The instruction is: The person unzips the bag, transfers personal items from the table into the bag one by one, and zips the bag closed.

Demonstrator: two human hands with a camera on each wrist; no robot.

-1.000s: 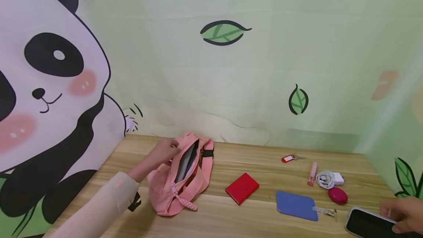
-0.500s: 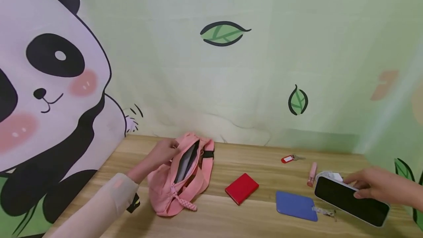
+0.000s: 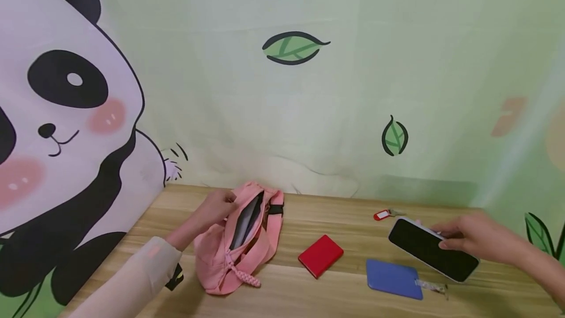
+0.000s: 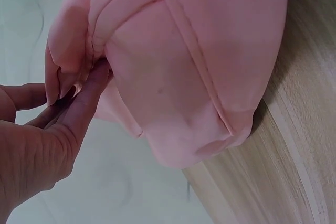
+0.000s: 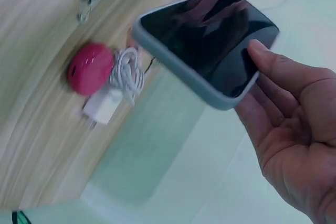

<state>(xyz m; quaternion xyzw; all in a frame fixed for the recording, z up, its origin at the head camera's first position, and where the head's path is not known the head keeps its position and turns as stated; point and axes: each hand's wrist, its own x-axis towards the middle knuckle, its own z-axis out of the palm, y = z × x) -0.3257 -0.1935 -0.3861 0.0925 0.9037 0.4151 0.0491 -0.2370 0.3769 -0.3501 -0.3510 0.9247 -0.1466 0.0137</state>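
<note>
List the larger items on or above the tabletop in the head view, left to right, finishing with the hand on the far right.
Pink zippered bag → flat red case → blue badge holder → smartphone → right hand.

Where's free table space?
Behind red booklet, between pink bag and key tag; also in front of booklet, between bag and blue card holder. Crowded: magenta case, cable and charger bunch at right, hidden from head view by phone and right hand.
</note>
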